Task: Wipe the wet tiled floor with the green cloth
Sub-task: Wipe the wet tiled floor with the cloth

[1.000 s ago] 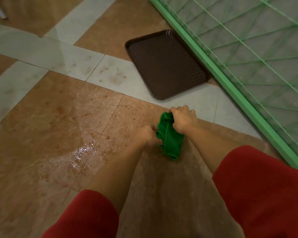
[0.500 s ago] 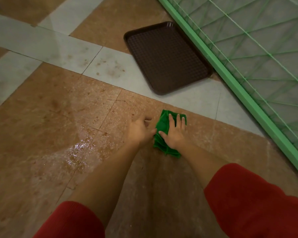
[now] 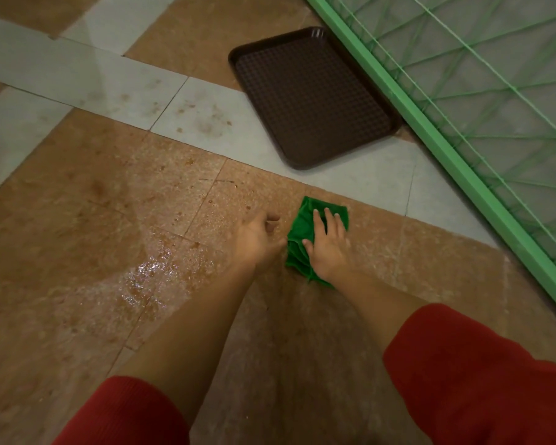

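The folded green cloth (image 3: 302, 226) lies on a brown floor tile near the pale grey strip. My right hand (image 3: 326, 245) rests palm-down on the cloth with its fingers spread, pressing it to the floor. Just to the cloth's left is my left hand (image 3: 257, 239), fingers loosely curled and holding nothing, its thumb side close to the cloth's edge. A glistening wet patch (image 3: 148, 277) spreads over the brown tiles to the left of both hands. Red sleeves cover both upper arms.
A dark brown plastic tray (image 3: 312, 94) lies on the floor beyond the cloth. A green metal frame (image 3: 446, 155) strung with green cord runs diagonally along the right. Stains mark the grey tiles (image 3: 203, 120) on the far side.
A second ago my right hand held the cloth bunched up off the floor. The cloth is now down flat under my right palm. My left hand has let go and sits beside it.
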